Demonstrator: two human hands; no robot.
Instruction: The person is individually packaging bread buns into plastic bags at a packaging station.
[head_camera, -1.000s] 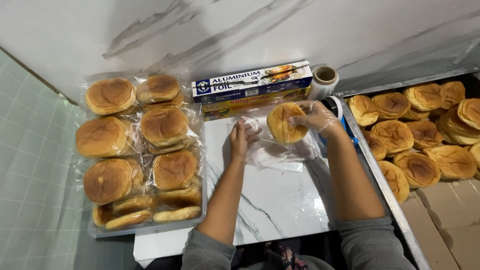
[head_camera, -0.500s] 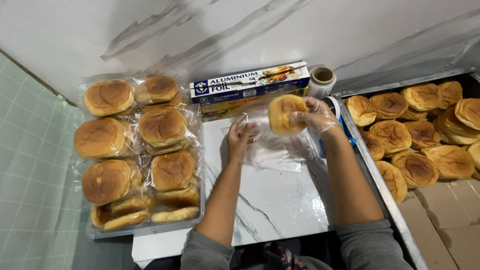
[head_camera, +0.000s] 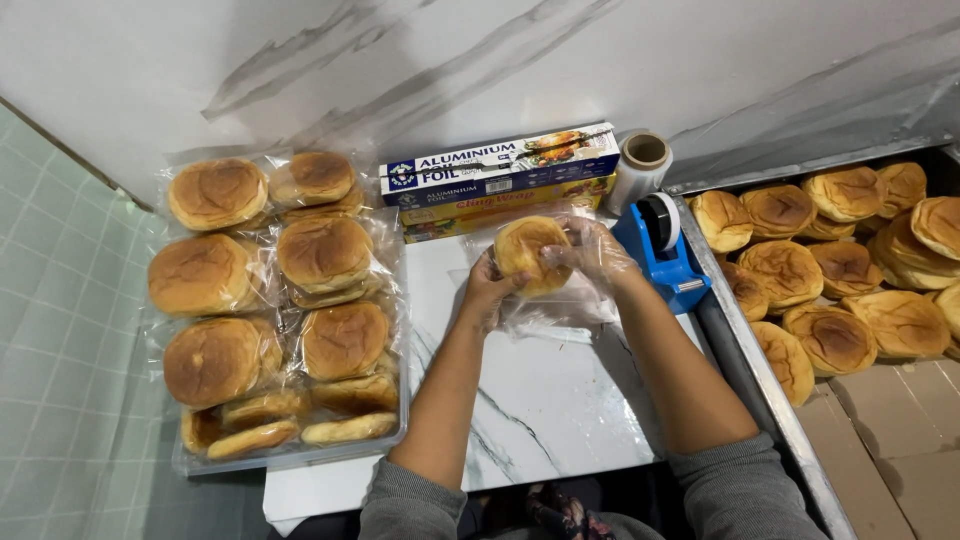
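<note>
Both hands held one round bun (head_camera: 530, 252) above the marble worktop (head_camera: 560, 400), the left hand (head_camera: 487, 290) cupping its near edge and the gloved right hand (head_camera: 595, 255) closed on its far side, a thin clear bag (head_camera: 560, 305) hanging under it. The bun looked soft, light and easily dented, best gripped at its rim. Bagged buns (head_camera: 270, 300) lay left, foil boxes (head_camera: 500, 170) behind, a blue tape dispenser (head_camera: 665, 250) just right.

Both forearms reach forward from grey sleeves, converging above the counter's far edge. The left hand (head_camera: 490, 290) cups upward with fingers curled; the gloved right hand (head_camera: 590, 255) closes in from the opposite side.
</note>
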